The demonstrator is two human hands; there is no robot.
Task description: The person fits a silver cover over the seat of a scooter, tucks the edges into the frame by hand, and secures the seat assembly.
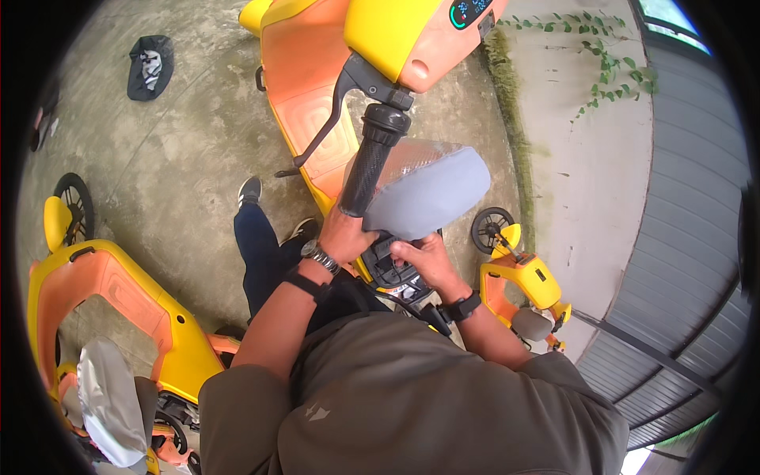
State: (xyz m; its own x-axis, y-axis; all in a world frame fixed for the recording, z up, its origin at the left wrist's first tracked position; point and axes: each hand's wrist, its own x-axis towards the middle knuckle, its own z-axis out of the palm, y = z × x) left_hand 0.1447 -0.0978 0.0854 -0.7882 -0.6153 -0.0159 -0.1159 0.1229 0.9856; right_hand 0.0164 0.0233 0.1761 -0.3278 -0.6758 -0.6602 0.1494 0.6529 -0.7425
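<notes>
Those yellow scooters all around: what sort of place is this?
Probably an outdoor yard where shared electric scooters are parked or serviced. It has a stained concrete floor, a wall with creeping vines, a grey corrugated shutter, and several yellow and orange scooters standing close together.

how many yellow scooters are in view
3: one in the middle under both hands, one at lower left, and a third at right by the wall. More may lie outside the frame.
</notes>
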